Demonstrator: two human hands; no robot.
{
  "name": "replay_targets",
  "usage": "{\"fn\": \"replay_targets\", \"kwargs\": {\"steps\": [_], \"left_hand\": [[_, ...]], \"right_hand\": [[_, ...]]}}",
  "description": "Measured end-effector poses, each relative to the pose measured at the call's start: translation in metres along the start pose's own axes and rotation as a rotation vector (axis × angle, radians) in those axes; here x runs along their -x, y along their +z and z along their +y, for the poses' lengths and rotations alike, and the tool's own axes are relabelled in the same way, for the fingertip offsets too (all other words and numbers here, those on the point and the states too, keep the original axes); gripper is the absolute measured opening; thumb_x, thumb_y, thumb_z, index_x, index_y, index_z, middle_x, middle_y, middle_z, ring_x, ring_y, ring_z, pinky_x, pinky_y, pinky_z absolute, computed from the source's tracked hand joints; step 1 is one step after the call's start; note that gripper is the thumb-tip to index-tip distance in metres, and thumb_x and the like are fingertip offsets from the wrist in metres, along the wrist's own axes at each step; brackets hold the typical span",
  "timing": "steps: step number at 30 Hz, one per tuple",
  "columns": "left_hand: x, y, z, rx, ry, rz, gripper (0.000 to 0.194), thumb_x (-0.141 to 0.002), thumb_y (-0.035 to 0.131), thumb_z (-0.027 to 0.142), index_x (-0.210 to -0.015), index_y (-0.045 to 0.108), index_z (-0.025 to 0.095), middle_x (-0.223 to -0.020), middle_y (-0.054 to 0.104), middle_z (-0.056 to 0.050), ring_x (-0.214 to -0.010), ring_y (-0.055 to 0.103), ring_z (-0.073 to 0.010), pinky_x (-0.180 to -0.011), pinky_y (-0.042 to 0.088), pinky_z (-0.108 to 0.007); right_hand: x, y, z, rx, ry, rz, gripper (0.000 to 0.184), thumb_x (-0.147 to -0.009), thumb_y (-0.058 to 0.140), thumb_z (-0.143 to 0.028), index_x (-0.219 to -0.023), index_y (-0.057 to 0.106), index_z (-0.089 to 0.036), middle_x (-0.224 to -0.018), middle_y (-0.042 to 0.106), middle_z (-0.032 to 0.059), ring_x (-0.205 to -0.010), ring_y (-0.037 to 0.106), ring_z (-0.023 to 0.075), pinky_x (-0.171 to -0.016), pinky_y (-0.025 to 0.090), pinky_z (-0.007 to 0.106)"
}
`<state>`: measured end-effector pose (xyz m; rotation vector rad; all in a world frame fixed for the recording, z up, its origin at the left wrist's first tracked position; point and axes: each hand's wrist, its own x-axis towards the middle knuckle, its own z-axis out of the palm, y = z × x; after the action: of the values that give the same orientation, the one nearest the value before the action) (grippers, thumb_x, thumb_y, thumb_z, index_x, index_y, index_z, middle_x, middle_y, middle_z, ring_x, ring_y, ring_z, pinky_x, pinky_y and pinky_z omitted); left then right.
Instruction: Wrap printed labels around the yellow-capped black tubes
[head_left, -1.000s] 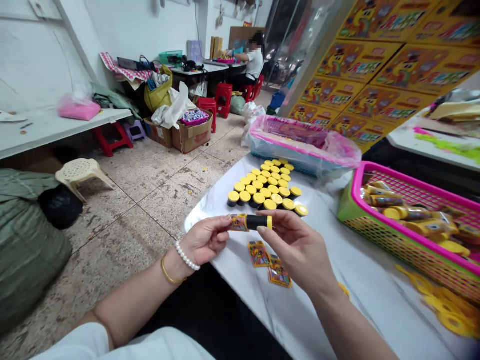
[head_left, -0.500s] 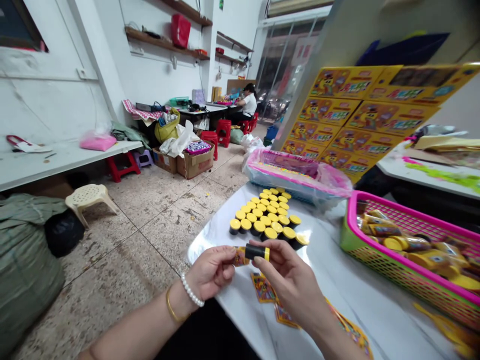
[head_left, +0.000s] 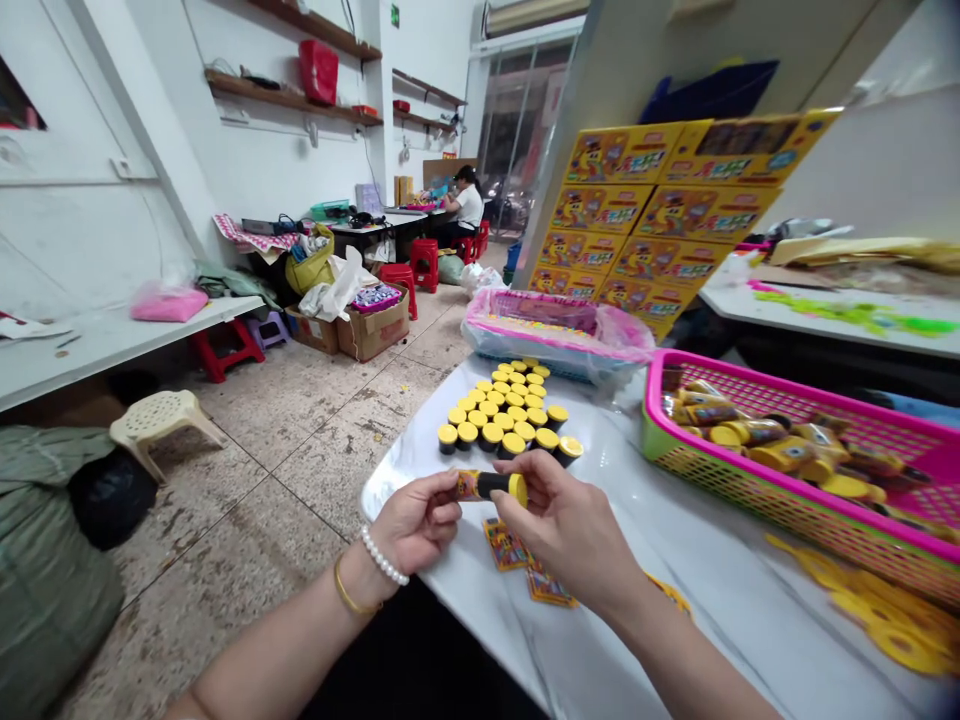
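Observation:
My right hand [head_left: 559,515] grips a small black tub [head_left: 493,485] by its yellow lid end. The tub lies on its side in the air above the table, lid to the right. At its other end, my left hand [head_left: 421,520] pinches a colourful printed label [head_left: 468,485] against the tub; how far it wraps around is hidden. More printed labels [head_left: 506,543] lie on the white marbled table [head_left: 600,660] beneath my right hand. Just beyond my hands, several black tubs with yellow lids [head_left: 516,400] stand upright in a cluster.
At right stands a pink and green basket [head_left: 757,490] of labelled tubs, with flat yellow plastic pieces [head_left: 870,610] before it. A plastic-lined basket [head_left: 555,325] sits at the table's far end, before stacked yellow boxes [head_left: 630,220]. Another person [head_left: 469,205] sits far back.
The view has turned slightly to the right. Both hands keep hold of the tub and label, and the tub's lid now faces more towards me.

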<state>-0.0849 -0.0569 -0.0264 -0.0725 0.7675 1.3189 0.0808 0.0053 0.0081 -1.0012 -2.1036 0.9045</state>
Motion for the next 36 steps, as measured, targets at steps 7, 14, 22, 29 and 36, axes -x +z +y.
{"fn": "replay_targets", "kwargs": {"steps": [7,14,22,29,36], "left_hand": [[-0.003,0.021,0.003,-0.125,0.067,-0.044,0.019,-0.094,0.053,0.009,-0.079,0.065,0.006,-0.068,0.063,-0.003,-0.035,0.036,0.0011,-0.029,0.018,-0.010],[-0.025,0.094,0.024,-0.389,0.333,-0.242,0.020,-0.075,0.081,0.019,-0.081,0.065,0.009,-0.072,0.060,0.000,-0.044,0.046,-0.0004,-0.034,0.019,-0.011],[-0.069,0.121,0.021,-0.685,0.329,-0.612,0.065,-0.062,0.088,0.057,-0.104,0.068,0.012,-0.074,0.063,-0.002,-0.059,0.060,-0.0120,-0.042,0.041,-0.019],[-0.077,0.099,0.016,-0.807,0.481,-0.504,0.052,-0.062,0.089,0.052,-0.090,0.073,0.011,-0.066,0.064,0.000,-0.056,0.055,-0.0082,-0.055,0.044,-0.022],[-0.075,0.101,0.018,-0.921,0.435,-0.514,0.057,-0.073,0.080,0.055,-0.108,0.067,0.011,-0.071,0.063,0.000,-0.055,0.056,-0.0091,-0.049,0.042,-0.021]], "right_hand": [[-0.005,-0.014,0.002,-0.051,-0.088,-0.023,0.016,-0.083,0.063,-0.036,-0.093,0.063,-0.023,-0.070,0.068,-0.0014,-0.059,0.063,0.0152,-0.058,0.052,0.027],[-0.012,-0.075,0.004,-0.098,-0.114,0.386,0.029,-0.077,0.079,-0.038,-0.098,0.067,-0.023,-0.085,0.072,0.0031,-0.073,0.071,0.0180,-0.073,0.061,0.032],[-0.021,-0.080,0.013,-0.242,-0.114,0.383,0.031,-0.079,0.080,-0.037,-0.107,0.074,-0.026,-0.095,0.074,0.0079,-0.072,0.070,0.0208,-0.052,0.060,0.030],[-0.026,-0.070,0.029,-0.124,-0.145,0.240,0.026,-0.083,0.074,-0.023,-0.108,0.073,-0.025,-0.100,0.075,0.0055,-0.080,0.076,0.0197,-0.075,0.067,0.034],[-0.025,-0.068,0.035,-0.027,-0.246,0.286,0.020,-0.085,0.072,-0.016,-0.104,0.068,-0.022,-0.097,0.073,0.0036,-0.083,0.075,0.0174,-0.078,0.066,0.031]]}}
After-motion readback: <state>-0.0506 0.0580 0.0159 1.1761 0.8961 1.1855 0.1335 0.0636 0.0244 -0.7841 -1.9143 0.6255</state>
